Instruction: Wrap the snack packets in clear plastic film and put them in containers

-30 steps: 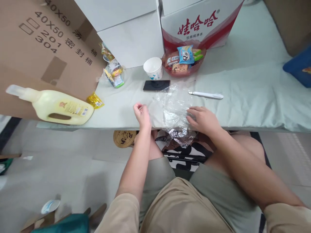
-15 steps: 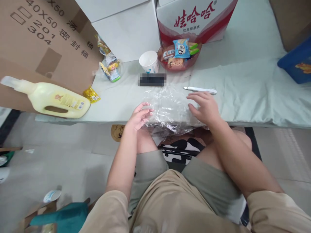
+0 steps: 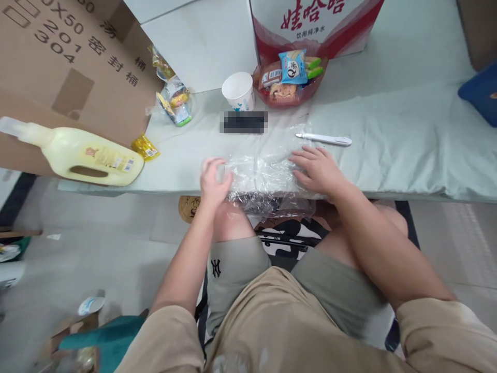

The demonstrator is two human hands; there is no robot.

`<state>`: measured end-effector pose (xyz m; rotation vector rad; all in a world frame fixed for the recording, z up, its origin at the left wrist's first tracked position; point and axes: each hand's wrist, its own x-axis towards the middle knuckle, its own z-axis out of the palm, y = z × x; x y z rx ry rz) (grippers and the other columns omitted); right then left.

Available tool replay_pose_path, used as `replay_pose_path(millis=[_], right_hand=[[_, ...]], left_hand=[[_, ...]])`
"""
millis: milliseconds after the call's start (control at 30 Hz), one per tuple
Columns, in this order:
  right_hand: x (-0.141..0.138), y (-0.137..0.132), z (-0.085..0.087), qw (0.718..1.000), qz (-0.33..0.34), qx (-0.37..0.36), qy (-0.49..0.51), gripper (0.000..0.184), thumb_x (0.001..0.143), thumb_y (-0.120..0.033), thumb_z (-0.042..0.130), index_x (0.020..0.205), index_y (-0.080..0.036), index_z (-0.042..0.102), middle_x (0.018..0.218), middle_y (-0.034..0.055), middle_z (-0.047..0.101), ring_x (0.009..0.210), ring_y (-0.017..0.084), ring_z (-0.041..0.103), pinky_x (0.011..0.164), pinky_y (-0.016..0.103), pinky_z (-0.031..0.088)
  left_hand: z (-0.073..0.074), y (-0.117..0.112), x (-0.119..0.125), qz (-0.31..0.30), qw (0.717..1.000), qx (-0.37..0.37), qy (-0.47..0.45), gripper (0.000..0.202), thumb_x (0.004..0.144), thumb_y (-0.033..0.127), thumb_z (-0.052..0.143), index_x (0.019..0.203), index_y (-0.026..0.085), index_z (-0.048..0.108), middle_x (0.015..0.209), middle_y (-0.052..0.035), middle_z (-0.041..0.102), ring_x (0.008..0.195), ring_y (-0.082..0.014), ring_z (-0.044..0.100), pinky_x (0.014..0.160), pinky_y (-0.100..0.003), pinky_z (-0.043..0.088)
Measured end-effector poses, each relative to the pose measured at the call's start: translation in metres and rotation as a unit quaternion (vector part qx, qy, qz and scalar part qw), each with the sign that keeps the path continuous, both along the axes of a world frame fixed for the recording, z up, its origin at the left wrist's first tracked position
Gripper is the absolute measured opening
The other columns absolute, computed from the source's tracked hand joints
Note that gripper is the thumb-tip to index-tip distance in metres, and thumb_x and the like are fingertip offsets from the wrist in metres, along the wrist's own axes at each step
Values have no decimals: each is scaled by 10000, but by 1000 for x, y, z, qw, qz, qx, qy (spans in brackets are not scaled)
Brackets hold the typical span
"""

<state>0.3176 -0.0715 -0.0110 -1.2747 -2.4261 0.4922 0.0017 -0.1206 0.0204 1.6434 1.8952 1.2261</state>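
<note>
A crumpled clear plastic bag (image 3: pixel 262 173) lies flattened along the near edge of the pale green table (image 3: pixel 388 129), part of it hanging over the edge. My left hand (image 3: pixel 213 181) grips the bag's left end with curled fingers. My right hand (image 3: pixel 316 170) lies flat with fingers spread, pressing down on the bag's right part. A white pen-like tool (image 3: pixel 324 139) rests just beyond my right hand.
A paper cup (image 3: pixel 238 90), a blurred dark phone (image 3: pixel 244 122) and a red bowl of snacks (image 3: pixel 289 77) stand behind the bag. A yellow detergent bottle (image 3: pixel 77 155) lies at the left by a cardboard box (image 3: pixel 70 62). A red-and-white carton (image 3: pixel 314 23) is at the back.
The bag has been folded or flattened into a narrower strip along the table edge. My left hand closed on its left end; my right hand moved nearer and pressed down flat.
</note>
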Motion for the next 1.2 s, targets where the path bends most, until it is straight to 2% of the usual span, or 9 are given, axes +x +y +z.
replay_pose_path(millis=[100,233,400,600,767,867,1000,1100,1200], right_hand=[[3,-1,-2,1000,12,-13,-3,533,912,-409,606,1413,-229,637,1517,103,597,1475,410,448,1197,680,315],[5,1,-7,1000,15,-19,-9,312,865,-346,664,1146,-255,765,1446,90,655,1443,415,485,1175,695,336],[4,-6,14,988,18,-2,153,204,917,-340,561,823,-235,708,1163,95,778,1294,353,631,1125,583,434],[1,-11,34,919,-78,-229,310,242,949,-443,542,901,-223,632,751,39,722,578,180,659,610,357,561],[4,2,27,941,-193,-81,265,252,869,-364,600,1050,-209,682,1098,127,760,932,273,741,837,459,597],[5,4,29,958,-135,-2,253,306,872,-397,605,1104,-218,694,1187,129,752,1141,311,696,1026,511,532],[-11,4,37,960,56,-73,265,556,842,-498,675,1318,-215,618,1410,141,659,1322,337,603,1130,521,459],[-29,6,42,925,180,-166,291,679,804,-550,734,1373,-221,562,1411,138,644,1309,326,599,1111,492,472],[-41,7,45,885,227,-265,309,407,826,-521,722,1090,-224,637,1051,67,715,995,243,675,932,410,545]], left_hand=[[-8,1,-2,-173,976,-96,87,452,711,252,802,1154,231,715,1430,-130,612,1458,-336,461,1271,-498,280],[-11,11,-13,-218,955,-176,96,281,777,302,754,1049,234,780,1370,-123,682,1372,-335,555,1234,-517,337],[22,-3,-22,-167,980,-106,30,65,796,259,720,773,231,773,1130,-94,761,1137,-261,669,1117,-412,472],[41,0,-14,-40,947,-138,-288,128,800,255,771,761,205,660,611,12,587,583,-131,590,638,-243,547],[28,39,2,17,920,-219,-325,133,881,237,687,791,210,594,613,29,565,382,-64,410,343,-164,234],[39,50,19,-40,907,-295,-298,133,893,259,684,799,207,605,605,23,600,341,-55,378,322,-160,195],[66,46,49,-160,855,-392,-298,149,871,257,739,801,188,627,628,-21,656,343,-99,478,330,-186,296],[81,53,59,-121,838,-411,-338,155,813,116,779,867,170,644,671,-17,665,457,-140,615,408,-190,404],[85,75,51,-66,859,-338,-379,122,887,156,722,964,157,628,731,-7,662,597,-157,696,508,-192,478]])
